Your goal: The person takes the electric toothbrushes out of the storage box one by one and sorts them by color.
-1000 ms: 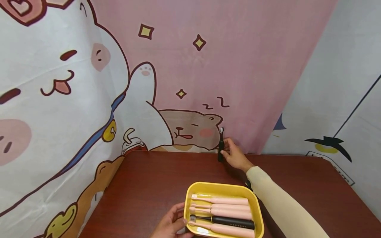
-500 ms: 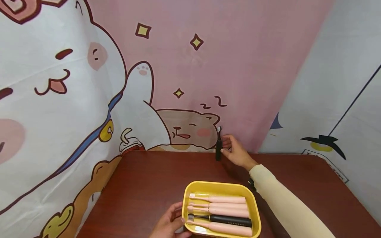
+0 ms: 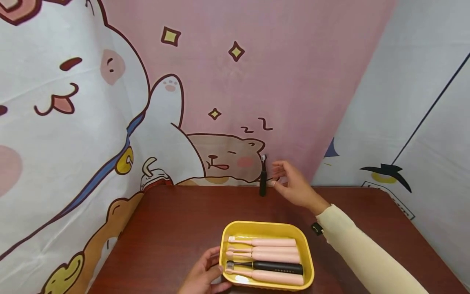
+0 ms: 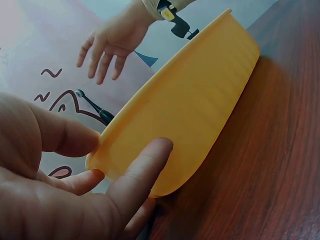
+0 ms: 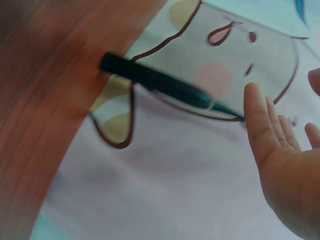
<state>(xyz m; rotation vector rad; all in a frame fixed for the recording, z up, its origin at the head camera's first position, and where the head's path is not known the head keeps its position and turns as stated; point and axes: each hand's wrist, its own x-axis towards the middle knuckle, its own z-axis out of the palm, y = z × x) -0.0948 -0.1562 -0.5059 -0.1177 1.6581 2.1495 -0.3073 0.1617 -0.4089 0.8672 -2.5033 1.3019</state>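
A black electric toothbrush (image 3: 263,181) stands upright at the back of the table, bristles at the top, close against the printed backdrop. Just to its right my right hand (image 3: 295,188) is apart from it, fingers extended and holding nothing. In the right wrist view the toothbrush (image 5: 160,82) lies across the picture beside the fingers. My left hand (image 3: 203,271) holds the left end of a yellow box (image 3: 310,261), thumb and fingers on its wall in the left wrist view. Inside the box lie several pink toothbrushes (image 3: 277,277) and one black toothbrush (image 3: 279,267), heads to the left.
The reddish-brown wooden table (image 3: 176,220) ends at a cloth backdrop (image 3: 304,81) printed with cartoon animals. A dark device (image 3: 317,228) is strapped at the right wrist, by the pale sleeve (image 3: 363,245).
My right hand has let go of the black toothbrush and drawn back to the right, fingers spreading. The toothbrush stays upright. The left hand keeps its place at the box.
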